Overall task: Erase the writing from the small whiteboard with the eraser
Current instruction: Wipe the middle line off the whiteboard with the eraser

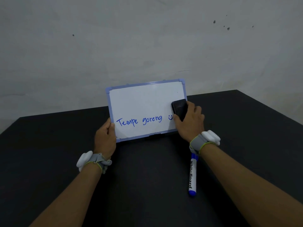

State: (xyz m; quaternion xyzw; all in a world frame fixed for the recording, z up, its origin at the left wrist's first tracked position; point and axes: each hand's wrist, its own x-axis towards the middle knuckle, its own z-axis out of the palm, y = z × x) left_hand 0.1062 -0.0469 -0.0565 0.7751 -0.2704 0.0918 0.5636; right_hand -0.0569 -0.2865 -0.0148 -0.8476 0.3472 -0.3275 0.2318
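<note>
A small whiteboard (pixel 141 102) with a light blue frame stands tilted up on the black table, its lower edge resting on the tabletop. Blue writing (pixel 139 121) reading "Tempe goreng" runs along its lower part, with a small smiley beside my right thumb. The board's upper half is blank. My left hand (pixel 105 136) grips the board's lower left edge. My right hand (pixel 191 119) holds a black eraser (pixel 179 108) pressed flat against the board's right side, just above the smiley.
A blue whiteboard marker (pixel 192 175) lies capped on the black table (pixel 147 185) under my right wrist. Both wrists wear grey straps with white pods. A pale wall rises right behind the table's far edge.
</note>
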